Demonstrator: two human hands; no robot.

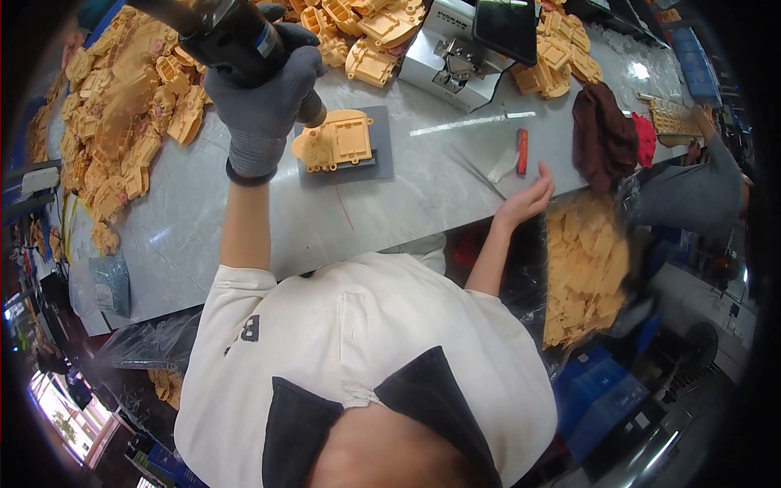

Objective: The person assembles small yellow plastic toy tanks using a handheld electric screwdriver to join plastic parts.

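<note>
My left hand (264,102), in a grey glove, is wrapped round a thick black power tool (238,45) with a short nozzle. The nozzle end is close above the left part of a yellow-orange molded plastic housing (346,140); whether they touch I cannot tell. That housing lies on a flat dark grey pad (381,167) on the table. My right hand (527,199) is bare, held at the table's front edge with its fingers stretched out and nothing in it. Just beyond it lies a red-handled tool (521,152).
Piles of similar yellow housings (122,130) cover the table's left and back. A white machine with a black screen (455,61) stands behind the pad. A brown cloth (602,134) lies to the right, near a co-worker's grey sleeve (691,195). Yellow parts fill a clear bag (586,268).
</note>
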